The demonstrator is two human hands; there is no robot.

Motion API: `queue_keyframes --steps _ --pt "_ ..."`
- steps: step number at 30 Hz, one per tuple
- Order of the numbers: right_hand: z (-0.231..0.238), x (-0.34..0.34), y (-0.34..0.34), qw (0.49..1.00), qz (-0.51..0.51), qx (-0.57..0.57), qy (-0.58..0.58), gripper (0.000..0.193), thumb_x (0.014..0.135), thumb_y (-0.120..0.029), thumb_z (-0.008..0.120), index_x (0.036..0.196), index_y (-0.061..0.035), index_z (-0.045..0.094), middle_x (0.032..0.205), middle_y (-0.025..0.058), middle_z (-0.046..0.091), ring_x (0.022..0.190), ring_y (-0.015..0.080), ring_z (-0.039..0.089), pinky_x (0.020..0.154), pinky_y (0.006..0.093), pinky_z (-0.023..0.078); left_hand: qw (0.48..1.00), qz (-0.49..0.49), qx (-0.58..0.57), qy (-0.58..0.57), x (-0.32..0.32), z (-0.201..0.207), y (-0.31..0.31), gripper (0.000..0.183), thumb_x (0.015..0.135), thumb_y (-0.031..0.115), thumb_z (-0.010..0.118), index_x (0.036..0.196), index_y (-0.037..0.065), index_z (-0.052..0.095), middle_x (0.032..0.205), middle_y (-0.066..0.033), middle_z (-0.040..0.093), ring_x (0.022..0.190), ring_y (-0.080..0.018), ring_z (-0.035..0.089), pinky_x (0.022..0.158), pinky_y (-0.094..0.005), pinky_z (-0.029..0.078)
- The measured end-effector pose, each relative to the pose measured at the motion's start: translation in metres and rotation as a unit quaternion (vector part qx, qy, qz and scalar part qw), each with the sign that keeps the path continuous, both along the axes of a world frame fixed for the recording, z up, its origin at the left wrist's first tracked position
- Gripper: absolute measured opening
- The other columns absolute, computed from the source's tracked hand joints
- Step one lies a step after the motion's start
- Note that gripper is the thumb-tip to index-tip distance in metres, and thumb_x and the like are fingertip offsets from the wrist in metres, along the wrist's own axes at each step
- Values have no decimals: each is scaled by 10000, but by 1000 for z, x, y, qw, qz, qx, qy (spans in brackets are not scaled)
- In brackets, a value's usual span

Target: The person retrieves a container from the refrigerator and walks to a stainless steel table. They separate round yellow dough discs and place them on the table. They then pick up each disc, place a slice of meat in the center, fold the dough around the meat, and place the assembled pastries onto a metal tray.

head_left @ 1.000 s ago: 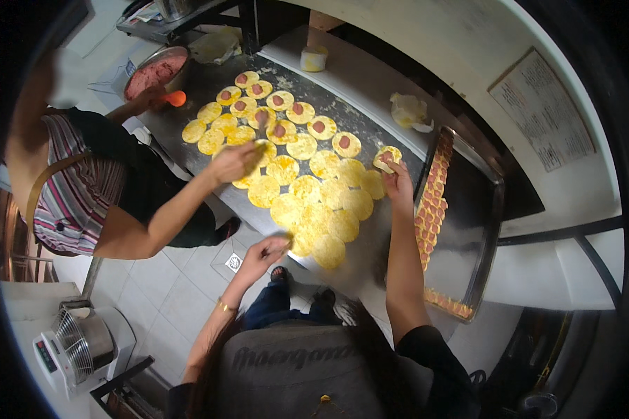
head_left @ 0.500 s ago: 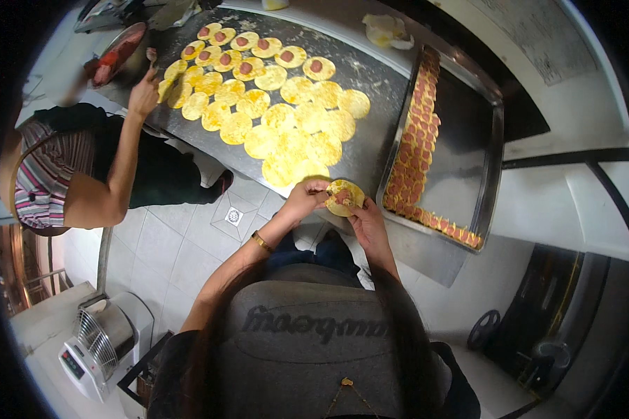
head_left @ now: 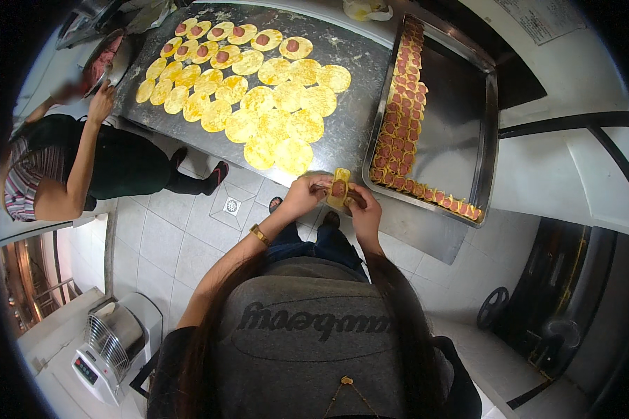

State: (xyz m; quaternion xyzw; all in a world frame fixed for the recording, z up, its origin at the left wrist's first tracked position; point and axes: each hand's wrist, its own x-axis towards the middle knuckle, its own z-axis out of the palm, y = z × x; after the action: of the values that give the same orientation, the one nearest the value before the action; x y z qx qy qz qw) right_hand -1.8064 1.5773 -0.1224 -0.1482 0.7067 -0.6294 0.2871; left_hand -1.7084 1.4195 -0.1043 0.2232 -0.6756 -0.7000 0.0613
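Between my two hands I hold one yellow dough round point(head_left: 340, 187) with pinkish-brown meat filling, its sides folded in and the filling showing along the middle. My left hand point(head_left: 307, 194) pinches its left edge, and my right hand point(head_left: 365, 207) grips its right edge. Both are just off the near edge of the dark worktop point(head_left: 360, 115). Flat yellow dough rounds point(head_left: 272, 129) cover the worktop ahead and to the left. Those in the far rows carry a lump of meat filling point(head_left: 293, 46) each; the nearer ones are bare.
Right of the rounds stands a large metal tray point(head_left: 493, 105) with rows of small filled pieces point(head_left: 402, 119) along its left and near sides. At the left a co-worker point(head_left: 56, 171) works beside a bowl of pink filling point(head_left: 108, 63). A mixer-like machine point(head_left: 115, 349) stands lower left.
The round in my hands went from nearly flat to folded in at the sides. The co-worker's hand moved from the rounds back to the bowl. My view shifted slightly.
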Motion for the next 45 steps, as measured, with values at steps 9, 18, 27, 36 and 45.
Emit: queue_keyframes --steps 9,18,27,36,45 --pt "20 -5 -3 995 5 -78 -62 265 816 49 599 1076 19 561 1026 50 615 919 128 594 818 252 471 992 55 104 -48 0 16 6 154 815 -50 621 951 14 583 992 -59 615 865 -109 612 757 -250 516" --pt "36 0 -9 994 5 -108 -2 265 809 28 632 1065 14 564 997 64 625 892 124 593 796 254 476 963 122 212 109 10 38 9 195 828 -20 624 1000 31 549 1006 -36 586 936 -142 608 760 -257 517" --pt "59 -1 -23 996 68 -54 32 287 749 86 614 1026 16 587 1042 77 612 930 143 606 831 268 483 996 37 -7 83 12 35 -12 206 778 -52 655 959 30 597 1135 -53 573 951 -140 593 812 -259 501" --pt "63 -9 -37 929 149 109 321 317 686 103 604 977 -23 612 944 117 598 830 244 631 696 317 505 991 47 -128 -1 5 46 -6 259 710 1 730 921 44 586 903 -87 629 810 -195 649 676 -306 529" --pt "65 -3 -36 915 152 164 335 300 691 74 562 971 -24 604 966 157 587 911 363 570 782 421 465 950 32 -309 29 1 33 -4 290 682 57 714 936 36 575 758 -141 630 713 -303 638 645 -364 508"
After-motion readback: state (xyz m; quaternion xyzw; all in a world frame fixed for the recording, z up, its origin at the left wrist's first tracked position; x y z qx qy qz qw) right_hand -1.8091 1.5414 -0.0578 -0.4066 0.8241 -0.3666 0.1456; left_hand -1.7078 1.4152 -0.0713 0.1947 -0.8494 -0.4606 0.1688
